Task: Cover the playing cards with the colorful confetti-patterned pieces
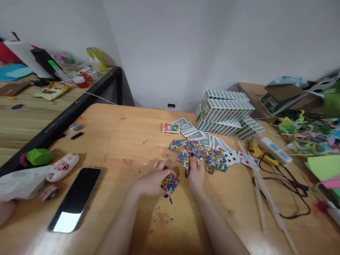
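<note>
Near the middle of the wooden table, my left hand (156, 178) is closed on a small multicoloured patterned card piece (170, 184). To its right, my right hand (196, 173) pinches the edge of another multicoloured piece (183, 160). Just beyond lies a spread of similarly patterned cards (212, 157), overlapping one another. Grey-backed playing cards (196, 134) fan out behind them, beside a red and green card box (171, 128). Face-up playing cards (231, 157) show at the right end. Small dark and light scraps (171, 219) lie below my hands.
Striped card boxes (228, 109) are stacked at the back right. A glue gun (261, 154), power strip (276, 150), cable and clear sticks (268, 194) lie at right. At left are a phone (75, 198), a green object (39, 156) and a white decorated item (63, 167).
</note>
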Tool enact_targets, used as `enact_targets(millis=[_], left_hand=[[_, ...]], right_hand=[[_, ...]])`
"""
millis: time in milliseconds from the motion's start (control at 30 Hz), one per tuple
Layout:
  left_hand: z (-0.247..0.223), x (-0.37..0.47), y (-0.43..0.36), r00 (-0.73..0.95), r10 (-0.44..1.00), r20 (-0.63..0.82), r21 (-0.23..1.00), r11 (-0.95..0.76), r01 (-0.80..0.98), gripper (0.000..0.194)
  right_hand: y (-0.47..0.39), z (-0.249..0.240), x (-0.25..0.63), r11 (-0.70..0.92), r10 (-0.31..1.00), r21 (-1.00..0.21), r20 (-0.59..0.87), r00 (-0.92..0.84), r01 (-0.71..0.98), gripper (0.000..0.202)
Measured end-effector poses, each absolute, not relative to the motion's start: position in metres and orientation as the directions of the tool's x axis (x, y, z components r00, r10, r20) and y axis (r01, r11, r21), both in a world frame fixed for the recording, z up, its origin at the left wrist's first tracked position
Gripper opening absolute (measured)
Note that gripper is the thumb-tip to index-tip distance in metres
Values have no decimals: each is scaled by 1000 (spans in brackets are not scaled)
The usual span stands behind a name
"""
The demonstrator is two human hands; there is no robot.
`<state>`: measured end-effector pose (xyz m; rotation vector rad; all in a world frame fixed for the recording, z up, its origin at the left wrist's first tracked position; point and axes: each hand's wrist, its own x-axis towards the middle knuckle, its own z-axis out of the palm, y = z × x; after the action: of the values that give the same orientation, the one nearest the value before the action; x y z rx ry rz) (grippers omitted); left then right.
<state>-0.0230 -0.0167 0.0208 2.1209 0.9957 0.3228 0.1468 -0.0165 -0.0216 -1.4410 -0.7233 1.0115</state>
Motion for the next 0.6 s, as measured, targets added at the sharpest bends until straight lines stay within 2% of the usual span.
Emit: enact_targets(millis=[133,233,367,467,600], left_hand=[[17,-20,-17,628,772,-94,684,-409,605,44],[10,-18,-12,588,807,-58,707,-382,595,32],[5,-17,-4,386,920,-65,789,-189,584,5],[5,-17,0,218,974,-61,891,-46,452,7],[5,-12,2,72,982,-172,981,165,98,16]], right_hand=[[-17,-20,146,-116,887,-983,-166,432,-140,37],[-17,-18,145,-101,897,-983,-156,413,-152,36],[-18,-16,144,-87,928,-982,-141,344,-168,31],[-18,-16,145,-80,937,-984,-129,326,-161,28],[-18,-17,146,-75,946,-978,-131,295,-193,26]])
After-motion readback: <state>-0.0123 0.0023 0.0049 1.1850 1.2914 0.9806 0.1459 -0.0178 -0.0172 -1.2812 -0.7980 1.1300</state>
